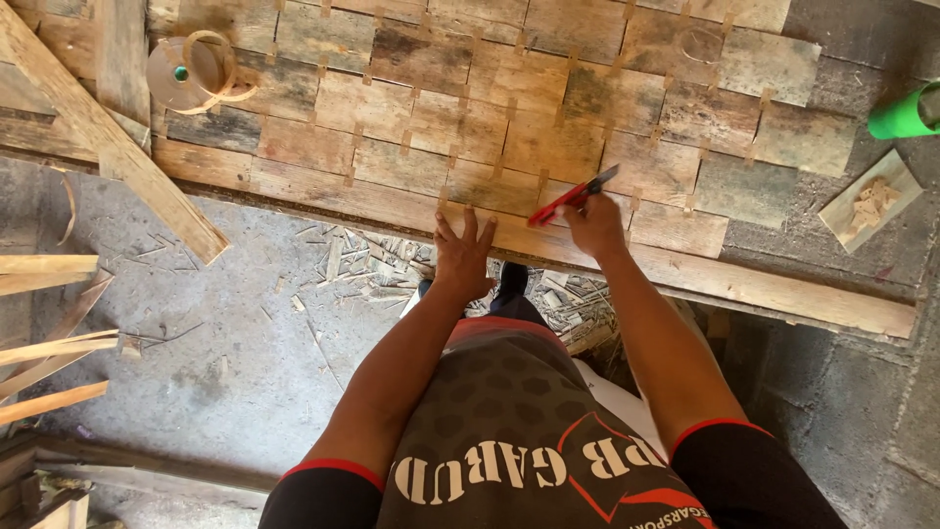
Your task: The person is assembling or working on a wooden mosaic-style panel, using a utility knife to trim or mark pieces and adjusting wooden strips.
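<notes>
Knife [571, 199] gripped in the right hand [593, 224], blade angled onto the veneer sheet [509, 127].
Left hand [463, 257], fingers spread, presses flat beside it, steadying the sheet's edge.

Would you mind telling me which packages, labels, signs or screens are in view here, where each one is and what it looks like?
No package, sign or screen shows.
Tape roll: top left on the wooden panel, round, tan, green centre, no label readable.
Green cylinder: right edge, bright green, partly cut off.
Shirt print: bottom centre, white lettering and red outline on dark fabric.
Red utility knife: in the right hand; the left hand lies flat on the panel.
</notes>
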